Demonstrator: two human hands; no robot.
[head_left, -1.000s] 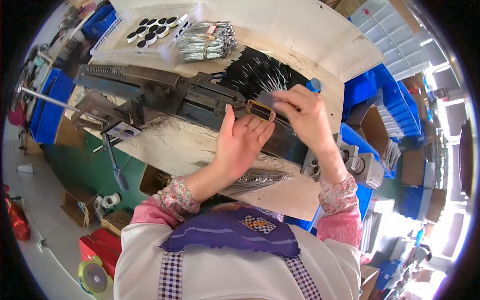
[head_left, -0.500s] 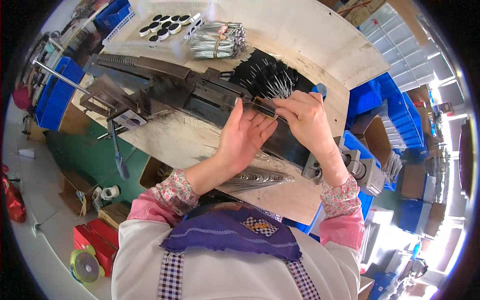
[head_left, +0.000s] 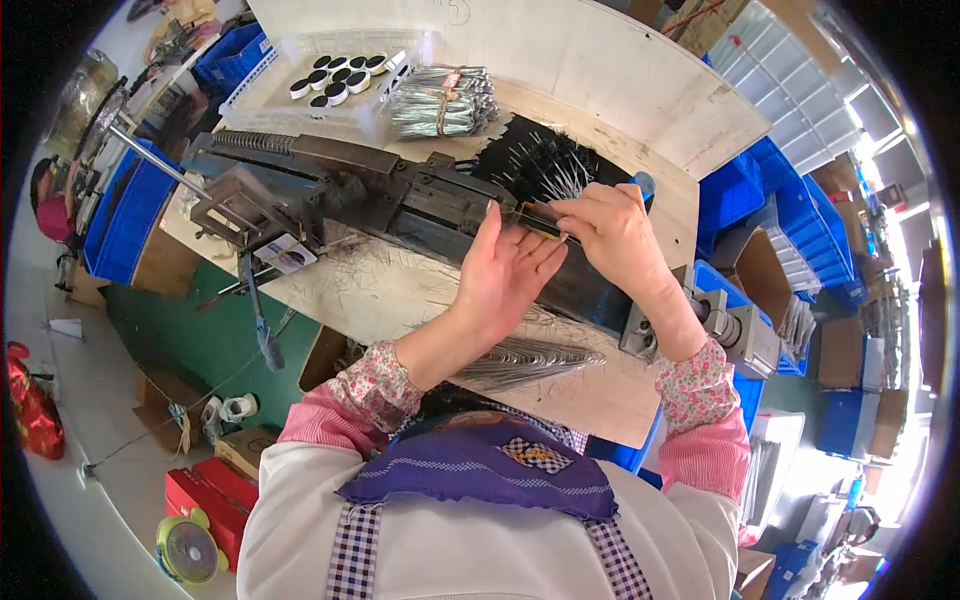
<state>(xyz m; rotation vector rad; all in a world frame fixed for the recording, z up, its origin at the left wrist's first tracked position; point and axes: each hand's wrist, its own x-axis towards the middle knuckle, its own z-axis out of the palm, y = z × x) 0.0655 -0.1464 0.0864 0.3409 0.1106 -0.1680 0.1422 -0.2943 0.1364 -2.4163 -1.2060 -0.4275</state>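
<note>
Nearest me, a fan of thin metal pins [head_left: 530, 358] lies at the near edge of the wooden bench [head_left: 400, 295], just below the wrists, presumably kept there as stock within easy reach. Above it my left hand [head_left: 505, 275] stands palm-up with fingers straight and spread, not closed on anything; it seems to back or steady the small dark flat strip [head_left: 545, 222] from the left. My right hand [head_left: 612, 232] has thumb and fingertips pinched on that strip, holding it level right over the long dark metal fixture [head_left: 400, 205], probably so it lines up with the machine's channel. Whether the strip already touches the fixture I cannot tell; the fingers hide the contact. The fixture runs left to right across the bench, with a coil spring at its far left end and a thin rod sticking out beyond; a grey motor block [head_left: 735, 325] sits at its right, close by my right forearm. Just behind the hands a heap of loose black-handled pins [head_left: 545, 160] crowds the work spot. Farther off lie bundled silvery pins [head_left: 440, 100], then a white tray [head_left: 275, 95] holding black round caps [head_left: 335, 78]. Blue crates [head_left: 790, 205] stack to the right.
</note>
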